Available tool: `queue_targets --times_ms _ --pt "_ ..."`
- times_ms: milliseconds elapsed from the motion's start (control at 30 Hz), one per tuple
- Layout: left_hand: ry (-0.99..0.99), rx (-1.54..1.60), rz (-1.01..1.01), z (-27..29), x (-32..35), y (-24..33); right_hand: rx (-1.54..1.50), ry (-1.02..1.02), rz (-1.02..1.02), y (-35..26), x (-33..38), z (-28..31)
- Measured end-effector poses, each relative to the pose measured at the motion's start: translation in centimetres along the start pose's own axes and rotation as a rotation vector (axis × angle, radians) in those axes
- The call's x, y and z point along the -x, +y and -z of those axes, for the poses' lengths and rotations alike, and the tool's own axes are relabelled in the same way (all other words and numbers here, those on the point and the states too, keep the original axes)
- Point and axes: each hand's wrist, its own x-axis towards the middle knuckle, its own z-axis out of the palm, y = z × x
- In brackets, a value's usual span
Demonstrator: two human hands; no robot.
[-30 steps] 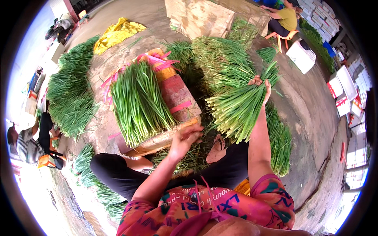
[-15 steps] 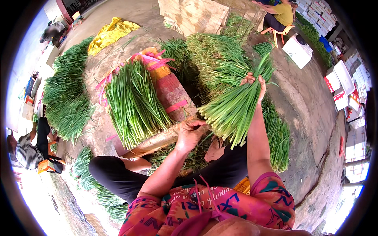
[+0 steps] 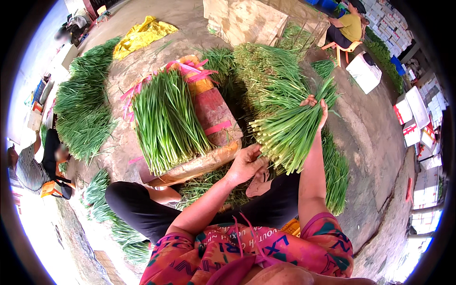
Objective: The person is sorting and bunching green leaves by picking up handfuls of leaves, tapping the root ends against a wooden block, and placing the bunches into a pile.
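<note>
White boxes [image 3: 418,107] with red marks sit in rows far on the right. One more white box [image 3: 365,73] lies near an orange chair [image 3: 343,47]. A yellow sheet [image 3: 142,33] lies crumpled at the top left. Pink bands [image 3: 190,71] stick out from under a flat pile of greens [image 3: 166,118]. That pile rests on a red and orange block [image 3: 213,118].

The right hand [image 3: 317,107] is wrapped around a thick bunch [image 3: 292,128] of long green stalks and grips it near the leafy end. The bunch is up in the air, in front of the person, just right of the block. It lies slanted. The pale cut ends point down and to the left. The leafy tips point up and to the right. The left hand [image 3: 247,164] is curled, with its fingers touching the cut ends.

The ground [image 3: 370,142] is bare grey dirt and concrete. It is outdoors, in daylight. More heaps [image 3: 83,114] of the same greens lie all around. A person in yellow [image 3: 349,26] sits at the top. Another person [image 3: 28,166] sits at the left.
</note>
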Motion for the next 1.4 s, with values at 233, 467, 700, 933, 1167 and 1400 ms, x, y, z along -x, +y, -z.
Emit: queue_targets --times_ms 233,467,700,933,1167,1400 --pt "0.411 0.235 0.023 1.6 2.4 0.8 0.12 0.113 0.145 -1.9 0.1 1.0" --pt "0.36 0.238 -0.195 -0.2 -2.6 2.4 0.026 0.065 0.069 -1.6 -1.0 2.2" --pt "0.466 0.005 -0.419 0.6 -5.0 0.8 -0.048 0.042 -0.033 -0.8 -1.0 2.0" --pt "0.575 0.076 -0.319 0.7 -4.1 0.9 0.026 0.066 -0.029 -1.0 -0.9 1.8" --pt "0.486 0.305 -0.099 0.6 -3.2 2.2 0.057 0.221 0.028 -0.4 -0.4 0.8" --pt "0.399 0.428 -0.155 1.8 -2.4 1.4 0.077 0.275 0.05 -1.4 -0.7 1.1"
